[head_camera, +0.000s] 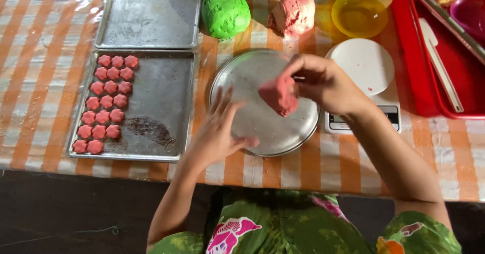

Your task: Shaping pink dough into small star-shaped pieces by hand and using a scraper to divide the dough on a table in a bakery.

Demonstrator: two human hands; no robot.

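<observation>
Orange and white checked cloth [45, 57] is spread over the table, and it is covered with a clear plastic sheet that shines near the far left corner. At the middle, a round metal plate [252, 127] is laid flat on the cloth. A lump of pink dough [279, 95] is held above the plate by the right hand [323, 82], whose fingers are closed around its upper edge. The left hand [218, 132] is held open with fingers spread, hovering over or resting at the plate's near left rim; contact cannot be told. The two hands are kept apart, with the dough between them.

To the left, a square metal tray [156, 107] is placed, and rows of small pink flower-shaped pieces [107, 102] are lined up along its left side. A second metal tray [149, 14], bare, is set just behind it. Beyond the plate, a ball of green dough [225, 14] and a rough lump of pink dough [293, 14] are seen side by side, with a yellow bowl [359, 15] to their right. A white kitchen scale [366, 67] is partly hidden by the right wrist and forearm. A red tray [429, 82] with long utensils in it is found at the far right edge.
</observation>
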